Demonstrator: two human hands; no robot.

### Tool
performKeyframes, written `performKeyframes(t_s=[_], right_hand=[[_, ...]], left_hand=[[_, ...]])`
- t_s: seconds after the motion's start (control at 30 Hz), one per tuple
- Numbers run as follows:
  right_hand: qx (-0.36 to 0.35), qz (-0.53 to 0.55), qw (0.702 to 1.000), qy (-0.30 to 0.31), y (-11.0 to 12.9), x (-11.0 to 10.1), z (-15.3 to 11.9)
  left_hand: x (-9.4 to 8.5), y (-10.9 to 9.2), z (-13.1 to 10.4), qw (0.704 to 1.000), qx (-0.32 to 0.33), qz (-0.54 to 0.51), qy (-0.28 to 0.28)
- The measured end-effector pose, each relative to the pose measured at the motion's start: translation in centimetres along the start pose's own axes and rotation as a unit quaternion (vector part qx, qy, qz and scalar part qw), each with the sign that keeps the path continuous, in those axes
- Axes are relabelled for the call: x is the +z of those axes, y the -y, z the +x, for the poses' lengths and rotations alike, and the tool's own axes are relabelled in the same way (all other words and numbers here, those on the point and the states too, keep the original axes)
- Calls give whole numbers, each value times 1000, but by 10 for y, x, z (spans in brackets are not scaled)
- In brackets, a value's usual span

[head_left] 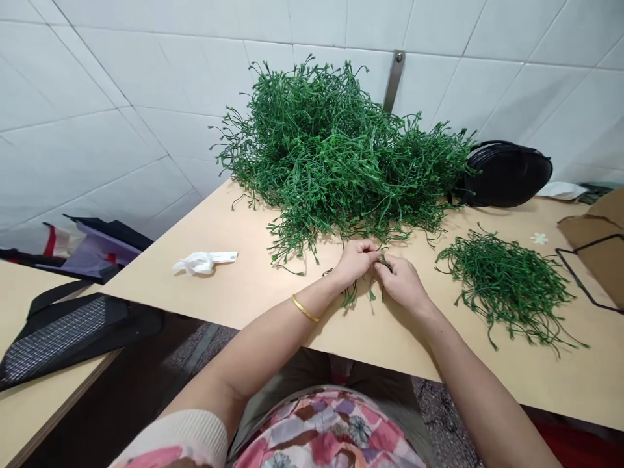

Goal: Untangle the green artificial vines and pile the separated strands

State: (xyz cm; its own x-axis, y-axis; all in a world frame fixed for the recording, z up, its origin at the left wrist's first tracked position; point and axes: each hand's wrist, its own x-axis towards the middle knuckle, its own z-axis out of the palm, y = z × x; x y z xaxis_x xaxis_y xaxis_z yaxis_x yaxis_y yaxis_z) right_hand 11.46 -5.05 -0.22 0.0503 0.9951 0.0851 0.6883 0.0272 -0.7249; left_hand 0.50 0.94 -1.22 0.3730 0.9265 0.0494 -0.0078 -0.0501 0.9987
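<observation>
A large heap of green artificial stems (331,149) fills the back middle of the wooden table. Just in front of it, my left hand (358,260) and my right hand (400,279) meet fingertip to fingertip. Both are closed in a pinch on a few thin green stems (373,286), whose ends hang down between and below the fingers. More stem ends lie under my left wrist, partly hidden by it. A smaller pile of green stems (509,283) rests to the right of my right hand.
A crumpled white tissue (202,262) lies on the table (273,299) at left. At right are a black round bag (509,174), a small white flower piece (539,238), a cardboard box (597,240) and a black wire frame. A black mesh bag (58,335) sits far left.
</observation>
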Motion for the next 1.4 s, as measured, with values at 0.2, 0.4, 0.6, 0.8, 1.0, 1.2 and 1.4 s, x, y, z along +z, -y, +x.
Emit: performKeyframes(t_s=[0.2,0.4,0.6,0.8,1.0,1.2,1.4], right_hand=[[29,-238,971,0,10,-7,-17],[-32,-180,982,43,31,-7,-65],[3,-184,972,-148,18,-72,-65],[134,-387,892,-190,-47,-143,-32],[99,-369,901,-205,-36,-114,-43],[47,64,994,69,3,-36,-29],[12,140,985,98,8,0,-4]], left_hand=[[12,11,-4,996,-9,89,-9],[12,12,3,984,28,161,-72],[-1,3,2,992,38,120,10],[-11,-6,-4,978,-114,-160,64],[-11,-14,-2,946,-189,-225,136],[-5,-11,-5,967,-147,-194,76],[-7,-23,-14,997,-17,-70,7]])
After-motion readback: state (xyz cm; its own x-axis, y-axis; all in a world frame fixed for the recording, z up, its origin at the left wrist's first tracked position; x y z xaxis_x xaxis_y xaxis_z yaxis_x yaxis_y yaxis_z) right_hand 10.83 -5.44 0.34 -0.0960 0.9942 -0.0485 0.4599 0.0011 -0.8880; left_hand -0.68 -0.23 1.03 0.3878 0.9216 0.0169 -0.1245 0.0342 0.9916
